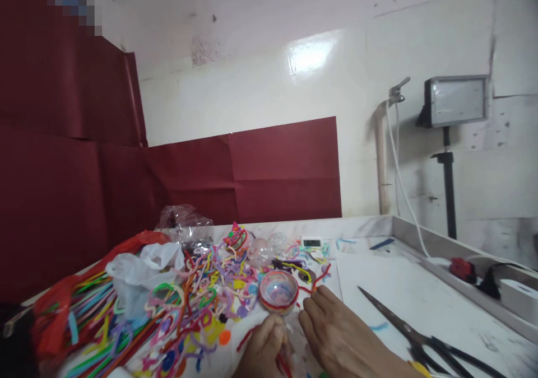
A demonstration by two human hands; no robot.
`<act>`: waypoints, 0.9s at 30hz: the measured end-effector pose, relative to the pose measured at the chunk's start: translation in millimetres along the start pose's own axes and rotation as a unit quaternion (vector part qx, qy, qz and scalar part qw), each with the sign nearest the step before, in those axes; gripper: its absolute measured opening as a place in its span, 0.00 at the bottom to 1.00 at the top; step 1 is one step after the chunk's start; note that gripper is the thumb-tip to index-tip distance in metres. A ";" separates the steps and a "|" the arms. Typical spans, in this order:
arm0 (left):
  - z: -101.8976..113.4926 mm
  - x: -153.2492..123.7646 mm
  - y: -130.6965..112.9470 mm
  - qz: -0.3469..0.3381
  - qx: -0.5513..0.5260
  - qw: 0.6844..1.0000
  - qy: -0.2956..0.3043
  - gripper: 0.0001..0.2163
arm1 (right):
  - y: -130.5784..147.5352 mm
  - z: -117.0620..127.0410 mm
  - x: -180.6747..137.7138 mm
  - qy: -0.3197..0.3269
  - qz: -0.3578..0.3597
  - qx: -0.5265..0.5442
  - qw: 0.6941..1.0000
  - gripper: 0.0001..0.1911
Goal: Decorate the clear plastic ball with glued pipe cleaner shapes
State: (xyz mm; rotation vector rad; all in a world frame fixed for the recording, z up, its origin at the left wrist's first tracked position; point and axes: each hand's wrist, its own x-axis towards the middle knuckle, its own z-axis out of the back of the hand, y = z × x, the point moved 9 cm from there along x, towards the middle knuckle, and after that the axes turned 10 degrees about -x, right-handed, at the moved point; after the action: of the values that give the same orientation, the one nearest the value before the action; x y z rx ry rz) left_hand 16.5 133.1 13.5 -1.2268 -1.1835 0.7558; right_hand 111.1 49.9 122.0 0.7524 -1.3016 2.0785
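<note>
left hand [264, 347] pinched thin red fuzzy pipe cleaner [247, 336]; right hand [336, 336] rested flat, grasping nothing | small clear plastic dome with red rim [278, 291] just ahead of fingertips | probably light, brittle; rim safest hold | black-handled scissors [420, 336] at right

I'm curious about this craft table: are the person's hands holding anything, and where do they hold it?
Both hands, left hand and right hand, pinch something small between the fingertips, seemingly a red pipe cleaner near its end. The exact grip is too blurred to tell.
</note>
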 end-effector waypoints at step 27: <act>-7.4 -3.3 8.1 0.024 0.014 1.000 -0.004 0.23 | 7.5 1.5 -6.0 0.046 0.039 0.002 0.998 0.03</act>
State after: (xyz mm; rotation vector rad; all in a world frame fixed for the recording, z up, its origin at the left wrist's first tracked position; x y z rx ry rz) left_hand 23.8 129.6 5.4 -1.2344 -1.1497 0.8110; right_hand 110.0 44.7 113.8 0.6098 -1.2949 2.1520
